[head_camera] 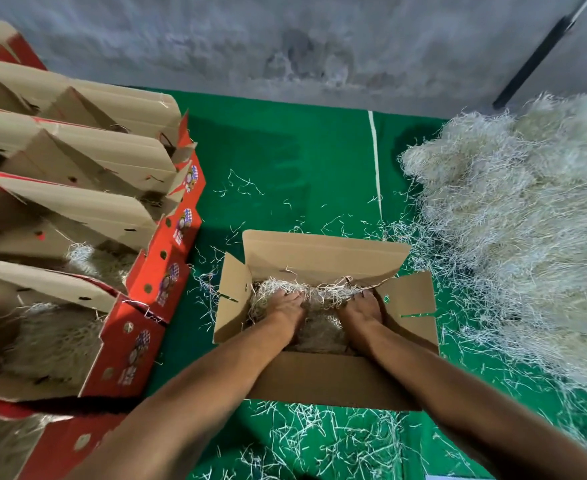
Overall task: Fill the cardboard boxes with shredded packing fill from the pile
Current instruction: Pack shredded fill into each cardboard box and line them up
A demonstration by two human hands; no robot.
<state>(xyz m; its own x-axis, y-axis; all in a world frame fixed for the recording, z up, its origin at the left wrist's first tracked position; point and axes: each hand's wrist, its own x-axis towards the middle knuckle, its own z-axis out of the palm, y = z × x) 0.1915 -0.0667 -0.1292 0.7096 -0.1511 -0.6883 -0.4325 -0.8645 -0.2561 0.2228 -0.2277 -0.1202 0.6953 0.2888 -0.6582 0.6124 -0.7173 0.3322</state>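
Open cardboard box [323, 258] sits at centre frame on green floor mat [285, 161], all four flaps up. Both hands are inside it, pressing on shredded fill [316, 292] that covers the box bottom and bunches up vs. the far wall. Left hand [287, 304] is centre-left in the box, palm down, fingers reaching fwd into the fill; the grip looks flat and pressing, not curled round anything, tho fingertips are partly buried. Right hand [361, 306] is centre-right, same pose, fingers spread fwd on the fill, tips sunk in the strands. Big pile of fill [514, 220] takes up the right side of frame, its loose edge reaching nearly to the box's right flap. Stray strands [320, 434] are scattered on the mat round the box, thickest at bottom centre. Left side of frame: row of red printed boxes [167, 258] w/ brown flaps open, close together; the lower ones show fill inside. Grey wall [285, 39] across top of frame, dark rod [541, 53] leaning at upper right.
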